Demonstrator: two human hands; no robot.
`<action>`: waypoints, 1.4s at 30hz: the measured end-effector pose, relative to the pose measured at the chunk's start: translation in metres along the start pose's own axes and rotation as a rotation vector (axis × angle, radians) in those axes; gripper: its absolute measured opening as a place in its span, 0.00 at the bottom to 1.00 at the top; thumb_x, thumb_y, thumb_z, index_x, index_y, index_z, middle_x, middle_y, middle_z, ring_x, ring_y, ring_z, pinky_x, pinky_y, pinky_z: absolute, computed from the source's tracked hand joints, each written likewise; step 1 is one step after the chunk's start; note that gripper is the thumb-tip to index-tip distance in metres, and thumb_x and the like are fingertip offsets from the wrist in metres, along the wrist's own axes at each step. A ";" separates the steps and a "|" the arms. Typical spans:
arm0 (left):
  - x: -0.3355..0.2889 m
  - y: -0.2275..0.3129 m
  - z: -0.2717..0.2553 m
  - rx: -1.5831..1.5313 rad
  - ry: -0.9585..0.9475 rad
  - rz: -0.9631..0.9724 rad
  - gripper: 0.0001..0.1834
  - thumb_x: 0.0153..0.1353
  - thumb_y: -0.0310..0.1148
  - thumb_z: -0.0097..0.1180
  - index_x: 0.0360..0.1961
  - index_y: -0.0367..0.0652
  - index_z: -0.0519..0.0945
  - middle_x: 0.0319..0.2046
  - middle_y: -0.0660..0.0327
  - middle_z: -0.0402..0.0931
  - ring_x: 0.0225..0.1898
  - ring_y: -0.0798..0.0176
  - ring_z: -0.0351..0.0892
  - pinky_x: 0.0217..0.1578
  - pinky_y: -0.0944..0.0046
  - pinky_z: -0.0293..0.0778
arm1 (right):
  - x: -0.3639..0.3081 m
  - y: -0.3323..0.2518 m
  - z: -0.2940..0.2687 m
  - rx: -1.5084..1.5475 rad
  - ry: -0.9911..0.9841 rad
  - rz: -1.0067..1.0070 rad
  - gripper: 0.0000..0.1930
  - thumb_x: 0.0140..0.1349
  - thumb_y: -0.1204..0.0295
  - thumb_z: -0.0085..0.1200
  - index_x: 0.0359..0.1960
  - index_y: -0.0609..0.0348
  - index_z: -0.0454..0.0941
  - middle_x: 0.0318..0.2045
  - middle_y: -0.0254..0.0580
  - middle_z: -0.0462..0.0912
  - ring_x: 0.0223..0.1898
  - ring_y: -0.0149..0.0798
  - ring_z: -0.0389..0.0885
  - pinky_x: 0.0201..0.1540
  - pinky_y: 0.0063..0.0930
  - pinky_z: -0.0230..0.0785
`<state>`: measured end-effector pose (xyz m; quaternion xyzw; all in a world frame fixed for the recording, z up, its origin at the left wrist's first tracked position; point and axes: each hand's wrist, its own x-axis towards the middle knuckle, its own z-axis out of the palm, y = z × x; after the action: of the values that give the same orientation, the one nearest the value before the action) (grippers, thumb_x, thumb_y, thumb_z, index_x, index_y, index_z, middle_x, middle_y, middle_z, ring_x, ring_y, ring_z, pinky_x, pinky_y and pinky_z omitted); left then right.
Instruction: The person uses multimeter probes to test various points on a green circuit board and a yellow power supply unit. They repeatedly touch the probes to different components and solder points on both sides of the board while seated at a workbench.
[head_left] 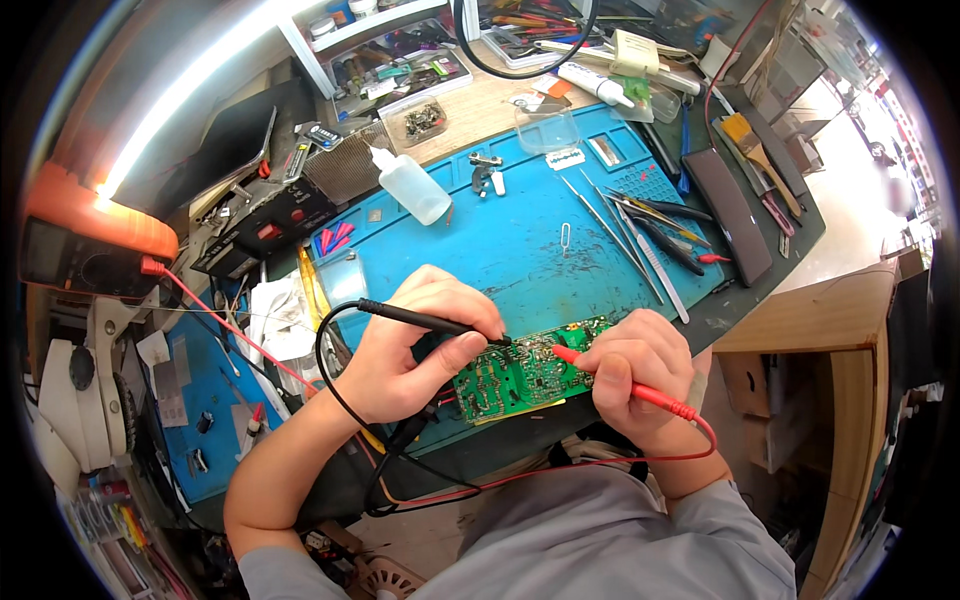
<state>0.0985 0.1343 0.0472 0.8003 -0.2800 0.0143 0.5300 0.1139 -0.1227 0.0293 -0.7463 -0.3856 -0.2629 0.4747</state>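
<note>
A green circuit board (515, 385) lies at the near edge of the blue work mat, its soldered side facing up. My left hand (425, 345) pinches a black multimeter probe (410, 317), whose tip points down at the upper middle of the board. In my right hand (640, 375) is a red multimeter probe (655, 398), its red end reaching the board right of the black tip. Whether either metal tip touches a solder joint is too small to tell. The probes' black and red leads loop below the board, toward an orange multimeter (95, 240) at the left.
On the blue mat (480, 250) stand a white squeeze bottle (413, 188), a small metal clip (566, 238) and several tweezers and pliers (660, 235). A dark phone-like slab (728, 215) and a brush (752, 145) are at the right. A wooden cabinet (815, 310) flanks the bench.
</note>
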 end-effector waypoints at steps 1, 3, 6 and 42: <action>0.000 0.000 0.000 0.000 0.001 0.001 0.05 0.63 0.26 0.59 0.40 0.44 0.81 0.40 0.63 0.83 0.44 0.59 0.76 0.50 0.59 0.67 | 0.000 0.000 0.001 -0.002 0.000 -0.001 0.06 0.58 0.77 0.56 0.24 0.55 0.76 0.19 0.33 0.79 0.17 0.35 0.73 0.22 0.27 0.62; -0.001 0.000 -0.001 0.001 0.005 0.002 0.04 0.63 0.26 0.59 0.39 0.44 0.82 0.40 0.63 0.83 0.43 0.59 0.77 0.51 0.58 0.67 | -0.001 -0.001 0.002 -0.021 0.004 -0.036 0.06 0.60 0.76 0.56 0.24 0.55 0.77 0.19 0.32 0.79 0.17 0.34 0.73 0.22 0.27 0.62; 0.000 -0.001 0.000 -0.009 0.003 0.006 0.05 0.63 0.26 0.59 0.39 0.44 0.82 0.40 0.62 0.83 0.43 0.59 0.77 0.51 0.58 0.67 | -0.003 -0.002 -0.002 -0.033 0.061 -0.063 0.07 0.63 0.74 0.55 0.25 0.55 0.78 0.19 0.32 0.79 0.17 0.33 0.72 0.22 0.26 0.62; 0.001 -0.004 -0.001 -0.010 -0.019 -0.004 0.08 0.67 0.34 0.56 0.37 0.41 0.81 0.37 0.57 0.84 0.40 0.58 0.73 0.46 0.58 0.66 | -0.039 0.005 -0.001 0.103 0.266 -0.165 0.15 0.70 0.65 0.47 0.29 0.57 0.82 0.20 0.30 0.78 0.18 0.30 0.69 0.19 0.23 0.55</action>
<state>0.1014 0.1354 0.0451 0.7985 -0.2832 0.0043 0.5312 0.0961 -0.1372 -0.0027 -0.6453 -0.3924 -0.3773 0.5360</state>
